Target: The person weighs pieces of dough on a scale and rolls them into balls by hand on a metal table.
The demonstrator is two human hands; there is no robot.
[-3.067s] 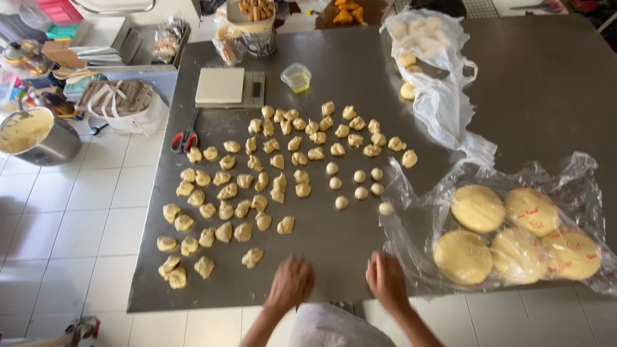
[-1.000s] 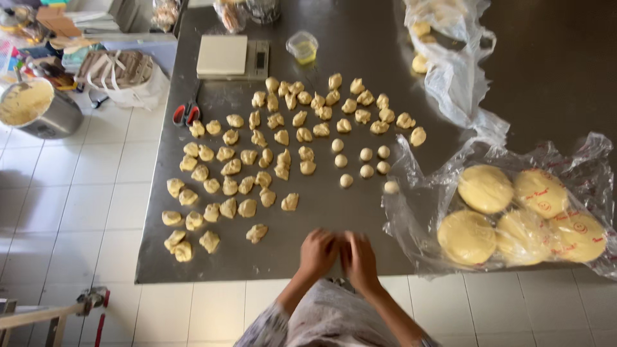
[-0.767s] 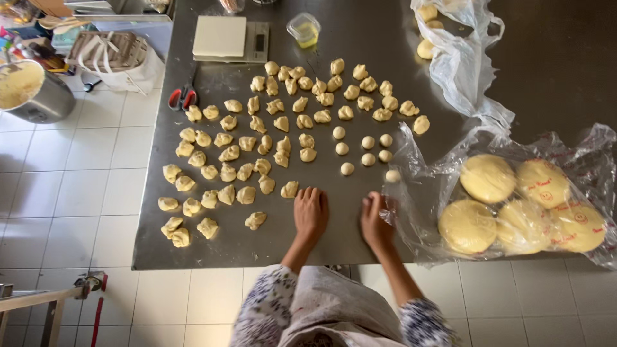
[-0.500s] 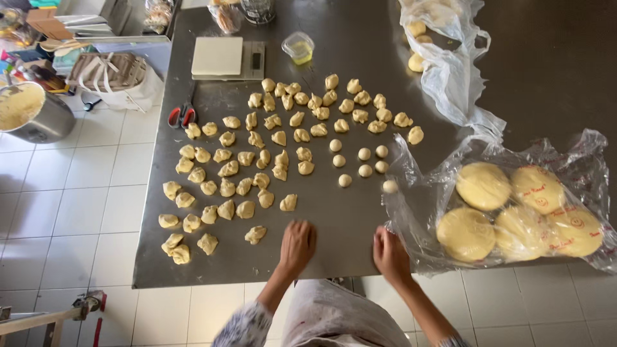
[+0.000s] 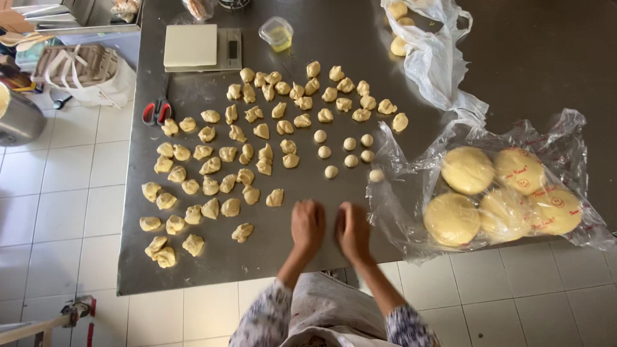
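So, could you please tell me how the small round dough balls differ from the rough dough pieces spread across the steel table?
The round dough balls are smooth and evenly shaped; the rough dough pieces are lumpy and irregular. The balls are smaller and few, clustered near the plastic bag of large dough rounds; the pieces are many, spread over the table in loose rows. Both are pale yellow dough lying bare on the steel.

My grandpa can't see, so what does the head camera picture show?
A person's left hand and right hand press close together on a steel table, beside many rough pale dough pieces, small round dough balls and bagged dough rounds.
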